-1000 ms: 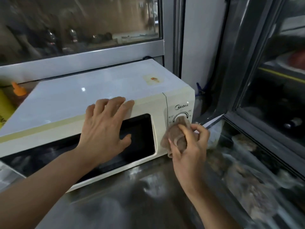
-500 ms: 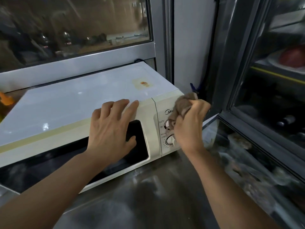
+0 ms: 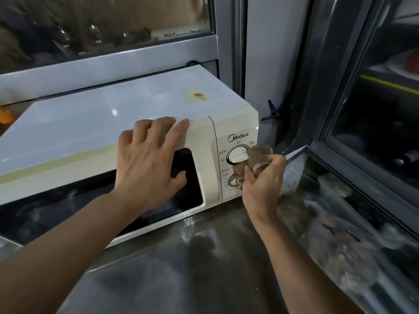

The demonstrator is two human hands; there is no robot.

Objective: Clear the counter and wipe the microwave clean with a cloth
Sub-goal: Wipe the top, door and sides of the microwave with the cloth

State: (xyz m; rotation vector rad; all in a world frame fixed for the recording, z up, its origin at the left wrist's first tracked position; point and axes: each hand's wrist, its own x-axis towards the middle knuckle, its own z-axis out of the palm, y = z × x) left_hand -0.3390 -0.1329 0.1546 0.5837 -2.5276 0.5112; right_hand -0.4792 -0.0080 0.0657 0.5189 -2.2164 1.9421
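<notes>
With the left hand (image 3: pixel 147 159) laid flat, fingers spread, on the Midea microwave (image 3: pixel 127 141) door, the right hand (image 3: pixel 263 184) clutches a brown cloth (image 3: pixel 256 159) against the control panel, probably between the dials, where short firm strokes should serve best.

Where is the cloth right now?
In the head view, the cloth is bunched in the right hand, pressed against the microwave control panel just right of the upper dial.

right hand (image 3: pixel 260 186) presses cloth (image 3: pixel 256 158) against microwave (image 3: pixel 204 141) dials.
</notes>
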